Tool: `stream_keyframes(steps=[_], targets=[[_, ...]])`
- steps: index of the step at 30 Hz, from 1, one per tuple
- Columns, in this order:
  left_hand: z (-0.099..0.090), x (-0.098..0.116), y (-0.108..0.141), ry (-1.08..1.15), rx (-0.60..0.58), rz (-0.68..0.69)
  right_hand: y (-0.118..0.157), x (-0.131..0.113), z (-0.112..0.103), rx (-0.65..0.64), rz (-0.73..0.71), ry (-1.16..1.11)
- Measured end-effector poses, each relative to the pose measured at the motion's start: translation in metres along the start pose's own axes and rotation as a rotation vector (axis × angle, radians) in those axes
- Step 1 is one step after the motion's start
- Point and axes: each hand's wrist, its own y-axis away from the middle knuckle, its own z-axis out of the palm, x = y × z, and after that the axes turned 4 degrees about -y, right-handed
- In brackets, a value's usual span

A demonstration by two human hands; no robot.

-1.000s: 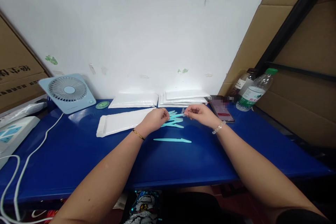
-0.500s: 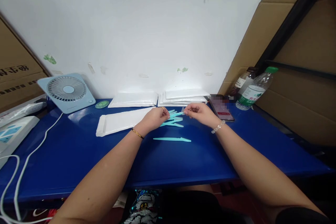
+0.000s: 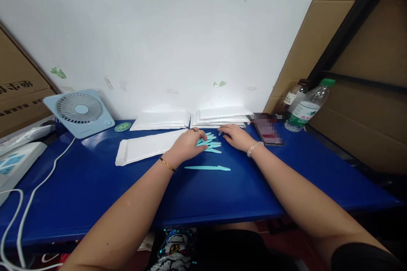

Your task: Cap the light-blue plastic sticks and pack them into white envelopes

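My left hand [image 3: 188,144] is over a bunch of light-teal eyebrow razors [image 3: 216,144], thumb and fingers apart; it partly hides their left ends. My right hand [image 3: 238,136] lies low over the table to the right of the bunch, fingers stretched out. By its fingertips is a small clear plastic piece [image 3: 220,133], perhaps a blade cap. A single teal razor [image 3: 207,168] lies flat on the blue table, nearer me. Left of the bunch, a white padded mailer [image 3: 146,148] extends under or behind my left hand.
Two stacks of white mailers, a left stack [image 3: 160,120] and a right stack [image 3: 222,114], stand against the wall. A phone [image 3: 267,130] and bottles [image 3: 305,112] are at right. A fan [image 3: 81,110], its white cable [image 3: 54,165] and a green disc [image 3: 122,127] are at left.
My left fingers have let go of a razor, which now lies with the bunch. My right hand has loosened its pinch and lowered to the table, slightly left.
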Motion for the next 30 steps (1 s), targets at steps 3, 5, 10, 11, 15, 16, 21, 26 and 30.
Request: stream_keyframes(steps=[3, 5, 10, 11, 15, 16, 21, 26, 30], targets=[[-0.003, 0.013, 0.006, 0.064, -0.285, 0.123, -0.004, -0.009, 0.003, -0.089, 0.058, 0.174], [-0.003, 0.020, 0.010, 0.060, -0.394, 0.125, -0.005, -0.017, 0.003, -0.105, 0.113, 0.265], [0.002, 0.021, 0.010, 0.105, -0.373, 0.077, -0.002, -0.018, -0.001, -0.063, 0.181, 0.210], [0.002, 0.019, 0.009, 0.139, -0.342, 0.066, 0.000, -0.015, -0.003, -0.029, 0.188, 0.131], [0.003, 0.005, 0.001, 0.336, -0.135, -0.051, 0.006, -0.005, -0.013, 0.167, 0.261, -0.328], [0.004, 0.001, -0.001, 0.383, -0.093, -0.092, 0.007, -0.005, -0.016, 0.218, 0.289, -0.471], [0.011, -0.009, -0.008, 0.530, -0.032, -0.166, 0.006, -0.030, -0.025, 0.440, 0.351, -1.095], [0.013, -0.007, -0.009, 0.603, -0.021, -0.155, 0.004, -0.054, -0.020, 0.498, 0.301, -1.117], [0.011, -0.006, -0.008, 0.573, -0.029, -0.166, 0.004, -0.057, -0.018, 0.533, 0.291, -1.055]])
